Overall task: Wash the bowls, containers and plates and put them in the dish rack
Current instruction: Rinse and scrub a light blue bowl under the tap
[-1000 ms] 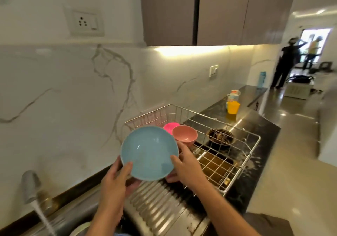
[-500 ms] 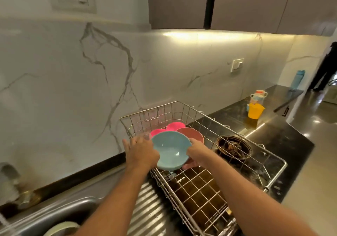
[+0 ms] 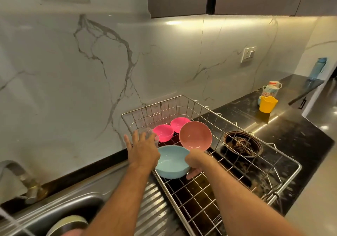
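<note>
I saw the round pale blue plastic bowl (image 3: 171, 162), lifted 1 second earlier, lowered into the wire dish rack (image 3: 284, 160); left hand (image 3: 143, 152) fingers spread, right hand (image 3: 196, 162) gripping its rim; nearly placed.

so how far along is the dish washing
Done: two bright pink bowls and a pale pink bowl sit in the dish rack. In hand: the blue bowl is going into the rack, right hand at its rim, left hand above it. Left: at least one dish waits in the sink.
</note>
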